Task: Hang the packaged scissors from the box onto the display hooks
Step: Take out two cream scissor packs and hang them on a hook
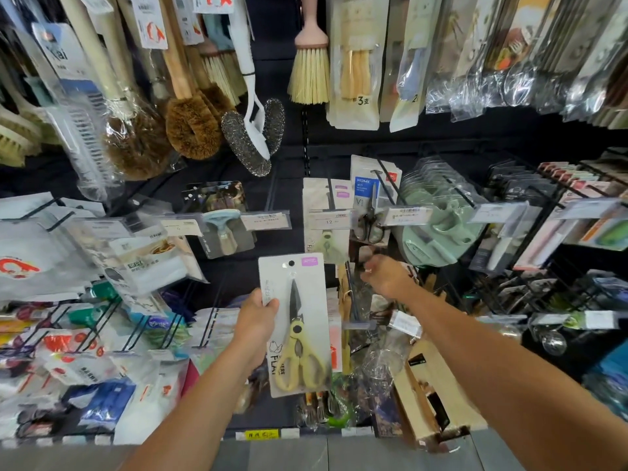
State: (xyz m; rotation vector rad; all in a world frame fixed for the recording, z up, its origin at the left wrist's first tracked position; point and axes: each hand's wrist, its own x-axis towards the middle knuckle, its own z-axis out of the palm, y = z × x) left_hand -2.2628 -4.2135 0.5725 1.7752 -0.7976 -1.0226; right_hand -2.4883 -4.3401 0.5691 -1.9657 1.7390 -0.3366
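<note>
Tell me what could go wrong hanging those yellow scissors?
The left hand grips the scissors pack by one edge only, so it might twist or slip. Its small hole must thread onto a thin hook behind a price tag, so it could snag. The right hand might knock neighbouring packs.

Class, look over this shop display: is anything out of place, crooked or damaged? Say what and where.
Nothing looks damaged or spilled. One cardboard box lies tilted at lower right, and the left hand holds a scissors pack that is not on any hook.
</note>
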